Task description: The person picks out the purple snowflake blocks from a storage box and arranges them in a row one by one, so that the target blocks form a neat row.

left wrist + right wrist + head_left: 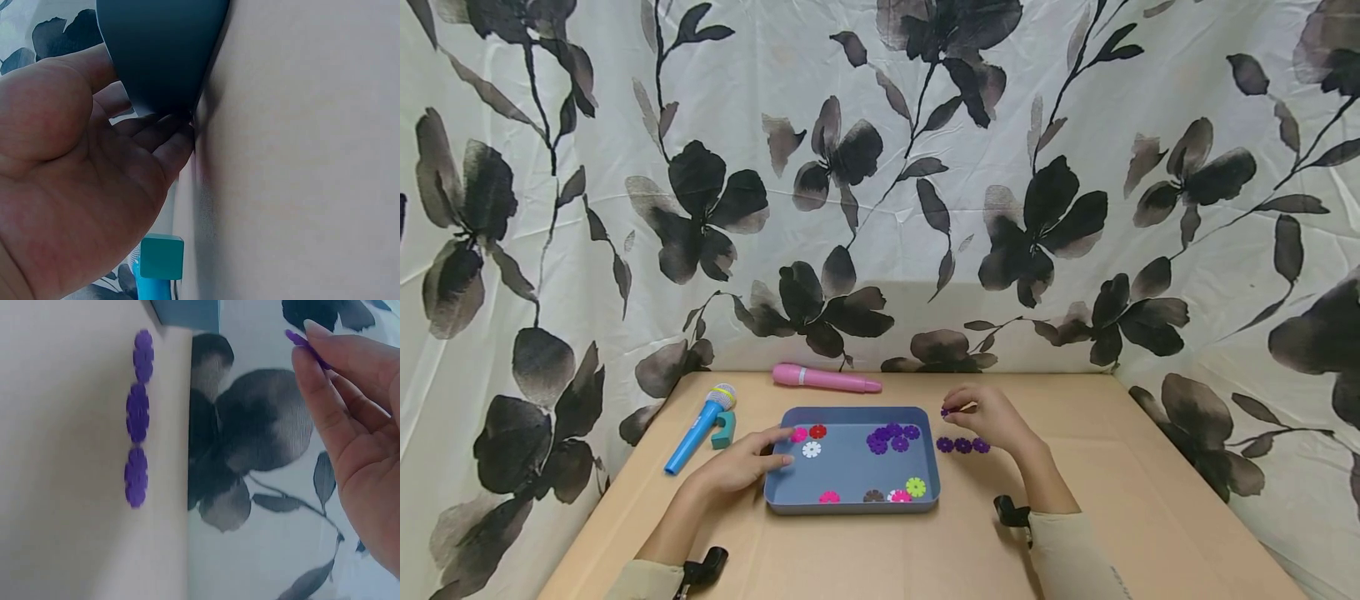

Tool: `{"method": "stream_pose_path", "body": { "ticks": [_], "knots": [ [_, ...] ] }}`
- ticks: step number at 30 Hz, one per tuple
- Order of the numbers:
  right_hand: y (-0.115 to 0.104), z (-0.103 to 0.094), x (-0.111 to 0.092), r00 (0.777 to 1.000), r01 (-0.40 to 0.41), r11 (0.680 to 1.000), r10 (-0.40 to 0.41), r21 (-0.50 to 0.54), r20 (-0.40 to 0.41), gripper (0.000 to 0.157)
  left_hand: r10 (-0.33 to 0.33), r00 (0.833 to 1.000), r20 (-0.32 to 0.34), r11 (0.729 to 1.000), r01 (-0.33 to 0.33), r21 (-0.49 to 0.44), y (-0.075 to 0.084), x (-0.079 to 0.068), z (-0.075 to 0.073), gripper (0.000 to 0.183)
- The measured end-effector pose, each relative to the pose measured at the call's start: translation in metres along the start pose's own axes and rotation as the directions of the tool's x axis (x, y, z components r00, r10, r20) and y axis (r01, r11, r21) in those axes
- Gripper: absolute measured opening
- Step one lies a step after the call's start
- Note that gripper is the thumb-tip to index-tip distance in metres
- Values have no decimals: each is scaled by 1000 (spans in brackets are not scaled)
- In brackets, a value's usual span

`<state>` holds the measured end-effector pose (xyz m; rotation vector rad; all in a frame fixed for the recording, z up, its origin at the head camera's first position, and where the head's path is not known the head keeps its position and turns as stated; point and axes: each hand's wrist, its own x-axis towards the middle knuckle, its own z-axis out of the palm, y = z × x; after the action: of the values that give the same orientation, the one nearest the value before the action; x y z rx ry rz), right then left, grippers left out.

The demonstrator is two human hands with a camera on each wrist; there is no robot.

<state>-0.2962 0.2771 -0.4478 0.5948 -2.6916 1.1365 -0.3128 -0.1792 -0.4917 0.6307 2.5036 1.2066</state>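
Observation:
My left hand [737, 462] grips the left side of a grey-blue tray [842, 471]. Its thumb reaches over the rim, while in the left wrist view several fingers lie against the outer wall [162, 56]. To the right of the tray, my right hand [988, 417] pinches a purple snowflake disc [295, 337] between thumb and index finger, raised off the table. Below that hand three purple discs [963, 446] lie in a row on the table. Inside the tray, a cluster of purple discs [892, 432] sits at the right; pink, red, white, brown and green ones lie elsewhere.
A blue toy microphone [696, 433] and a teal block [724, 430] lie left of the tray. Behind it is a pink microphone-shaped toy [827, 379]. Floral cloth [925, 250] hangs along the back and sides of the table [887, 558].

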Motion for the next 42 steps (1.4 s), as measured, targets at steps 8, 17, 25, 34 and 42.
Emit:
{"method": "stream_pose_path", "body": {
  "ticks": [8, 17, 25, 34, 42],
  "knots": [
    [16, -18, -8, 998, -46, 997, 49, -58, 48, 6, -2, 1000, 0, 1000, 2, -12, 1, -1, 0, 63],
    [36, -26, -15, 993, -94, 993, 99, -71, 72, 8, 1, 1000, 3, 1000, -1, -12, 1, 0, 0, 65],
    [54, -20, -20, 979, -183, 979, 190, -90, 76, 11, 0, 1000, 7, 1000, 0, -11, 0, 1, 0, 65],
    [66, -27, -30, 969, -230, 969, 237, -87, 74, 16, 2, 1000, 5, 1000, -2, -2, -1, 2, -1, 64],
    [77, -30, -36, 959, -251, 964, 260, -86, 113, 16, 15, 1000, 0, 1000, -15, -3, -2, 2, 0, 65]
  ]
}}
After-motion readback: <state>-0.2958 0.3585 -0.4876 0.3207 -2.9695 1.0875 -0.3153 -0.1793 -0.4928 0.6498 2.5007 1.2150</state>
